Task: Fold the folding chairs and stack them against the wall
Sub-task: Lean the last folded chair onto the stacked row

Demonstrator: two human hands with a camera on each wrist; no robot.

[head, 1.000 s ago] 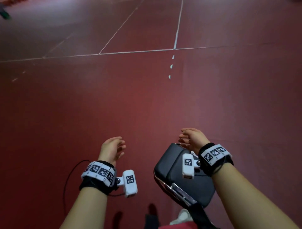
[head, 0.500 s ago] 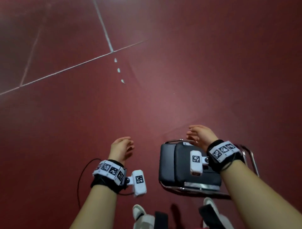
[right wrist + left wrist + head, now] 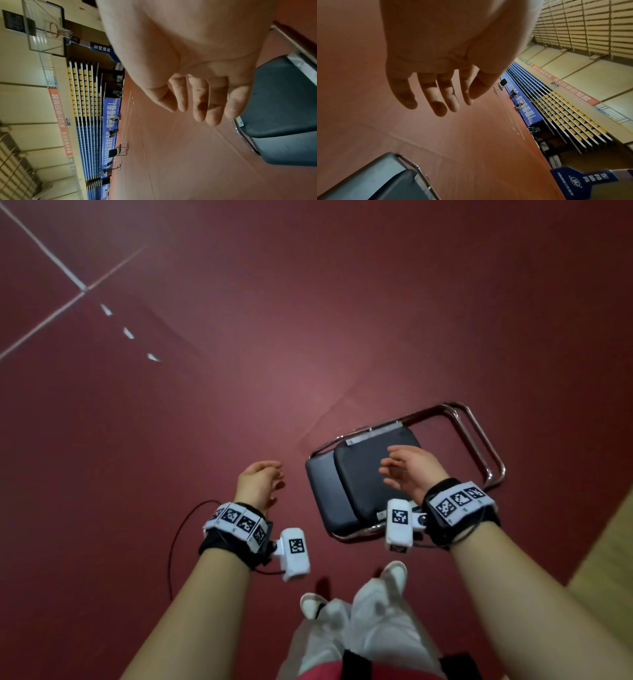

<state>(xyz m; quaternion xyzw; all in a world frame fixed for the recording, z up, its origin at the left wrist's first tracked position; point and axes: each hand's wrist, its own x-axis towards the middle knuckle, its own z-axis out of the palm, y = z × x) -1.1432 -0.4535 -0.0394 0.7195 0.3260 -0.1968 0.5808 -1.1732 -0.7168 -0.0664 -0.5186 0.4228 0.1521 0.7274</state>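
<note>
A folding chair (image 3: 356, 484) with black padded seat and back on a chrome tube frame (image 3: 479, 440) is folded flat, low on the red floor ahead of my feet. My right hand (image 3: 407, 470) hovers just above its pads, fingers spread and relaxed, holding nothing. The right wrist view shows those loose fingers (image 3: 199, 108) beside the chair's pad (image 3: 283, 101). My left hand (image 3: 263, 484) hangs empty to the left of the chair, fingers loosely bent (image 3: 436, 102), with a corner of the chair (image 3: 382, 180) below it. A second chair (image 3: 118, 149) stands unfolded far across the court.
White court lines (image 3: 51, 313) cross the red floor at far left. A tan strip (image 3: 613, 553) borders the floor at right. My white shoes (image 3: 394, 573) stand just behind the chair. Bleachers (image 3: 565, 108), blue banners (image 3: 109, 112) and a basketball hoop (image 3: 58, 31) line the far side.
My right hand gripped the chair's top edge earlier; it has now let go and opened above the chair. The view swung left to right, and the chair sits lower and farther out.
</note>
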